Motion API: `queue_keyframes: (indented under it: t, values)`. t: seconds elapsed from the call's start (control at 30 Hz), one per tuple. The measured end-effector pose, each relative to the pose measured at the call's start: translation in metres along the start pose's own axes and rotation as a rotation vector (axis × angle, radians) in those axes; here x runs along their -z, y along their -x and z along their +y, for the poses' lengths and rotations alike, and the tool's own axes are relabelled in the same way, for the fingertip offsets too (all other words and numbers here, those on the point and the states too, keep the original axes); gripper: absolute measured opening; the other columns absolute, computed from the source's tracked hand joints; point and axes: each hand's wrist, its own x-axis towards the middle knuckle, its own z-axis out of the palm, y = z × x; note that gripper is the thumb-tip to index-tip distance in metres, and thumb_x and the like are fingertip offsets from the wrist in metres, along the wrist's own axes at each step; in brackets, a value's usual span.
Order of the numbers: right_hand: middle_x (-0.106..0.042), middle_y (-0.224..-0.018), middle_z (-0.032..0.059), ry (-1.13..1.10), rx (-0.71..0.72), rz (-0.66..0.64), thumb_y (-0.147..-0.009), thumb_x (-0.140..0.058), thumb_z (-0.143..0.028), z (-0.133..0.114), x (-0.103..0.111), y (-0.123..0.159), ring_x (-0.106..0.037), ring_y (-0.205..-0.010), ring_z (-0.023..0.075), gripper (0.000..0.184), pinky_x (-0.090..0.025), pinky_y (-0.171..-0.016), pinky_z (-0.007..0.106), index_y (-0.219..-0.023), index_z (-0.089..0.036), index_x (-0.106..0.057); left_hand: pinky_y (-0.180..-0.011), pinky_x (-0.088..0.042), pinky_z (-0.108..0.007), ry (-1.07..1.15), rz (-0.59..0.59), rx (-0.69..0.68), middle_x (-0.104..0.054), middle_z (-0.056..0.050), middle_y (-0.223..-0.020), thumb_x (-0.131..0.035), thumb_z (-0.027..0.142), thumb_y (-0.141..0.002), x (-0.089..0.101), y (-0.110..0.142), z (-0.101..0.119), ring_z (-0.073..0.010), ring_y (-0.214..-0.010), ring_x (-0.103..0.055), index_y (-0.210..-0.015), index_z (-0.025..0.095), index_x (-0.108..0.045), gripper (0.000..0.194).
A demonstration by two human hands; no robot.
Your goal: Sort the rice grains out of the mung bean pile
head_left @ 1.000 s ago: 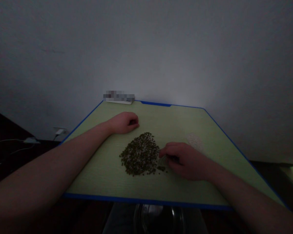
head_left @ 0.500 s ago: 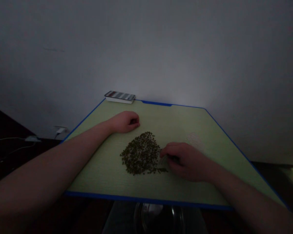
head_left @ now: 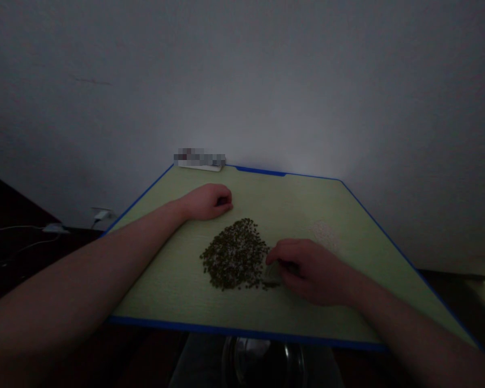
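Observation:
A flat pile of small dark green beans (head_left: 234, 256), mixed with pale grains, lies on the light green tabletop. At its right edge is my right hand (head_left: 307, 269), fingers bent and the index fingertip against the outer beans. Whatever those fingers may pinch is too small or hidden. A short line of beans (head_left: 270, 284) runs from the pile towards my right thumb. Behind the pile, my left hand (head_left: 210, 201) rests on the table, loosely closed, with a dark hollow between thumb and fingers where nothing shows. Beyond my right hand lies a thin patch of whitish grains (head_left: 324, 233).
The table (head_left: 161, 302) has a raised blue edge. A white box-like object (head_left: 200, 166), its top blurred out, stands at the far left corner by the wall. Below the near edge is a shiny metal bowl (head_left: 262, 358). Cables and a white plug (head_left: 102, 216) are at left.
My right hand has shifted slightly right and towards me, staying at the pile's edge. The few beans near its thumb lie a little farther right. My left hand stays put.

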Motion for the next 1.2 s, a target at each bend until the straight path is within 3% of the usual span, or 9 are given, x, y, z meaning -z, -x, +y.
queue_keyframes:
  t: [0.23, 0.83, 1.2]
  values:
    - [-0.064, -0.080, 0.0024, -0.005, 0.000, 0.024, -0.073, -0.049, -0.006, 0.0004, -0.0018, -0.0007, -0.055, -0.068, 0.0126, 0.032, -0.039, -0.064, 0.024, -0.096, -0.018, -0.067, -0.056, -0.033, -0.025, -0.007, 0.000, -0.004, -0.058, -0.002, -0.068, -0.051, 0.038, -0.079, -0.0006, -0.0005, -0.0009, -0.0117, -0.060, -0.047, -0.079, 0.016, -0.062, 0.024]
    - [-0.062, -0.081, 0.0023, -0.042, 0.086, -0.065, -0.071, -0.048, -0.003, -0.0018, 0.0008, 0.0003, -0.054, -0.073, 0.0136, 0.033, -0.038, -0.065, 0.024, -0.095, -0.018, -0.065, -0.057, -0.033, -0.026, -0.009, -0.012, -0.013, -0.058, -0.002, -0.069, -0.050, 0.038, -0.080, -0.0002, -0.0010, -0.0010, -0.0122, -0.061, -0.048, -0.079, 0.016, -0.062, 0.025]
    - [-0.067, -0.085, 0.0035, 0.012, 0.026, -0.087, -0.073, -0.049, -0.007, -0.0061, -0.0009, 0.0040, -0.058, -0.076, 0.0153, 0.032, -0.040, -0.068, 0.026, -0.099, -0.018, -0.065, -0.056, -0.033, -0.026, -0.002, 0.002, 0.001, -0.059, -0.002, -0.068, -0.051, 0.037, -0.079, 0.0004, -0.0015, 0.0005, -0.0119, -0.059, -0.047, -0.079, 0.016, -0.062, 0.024]
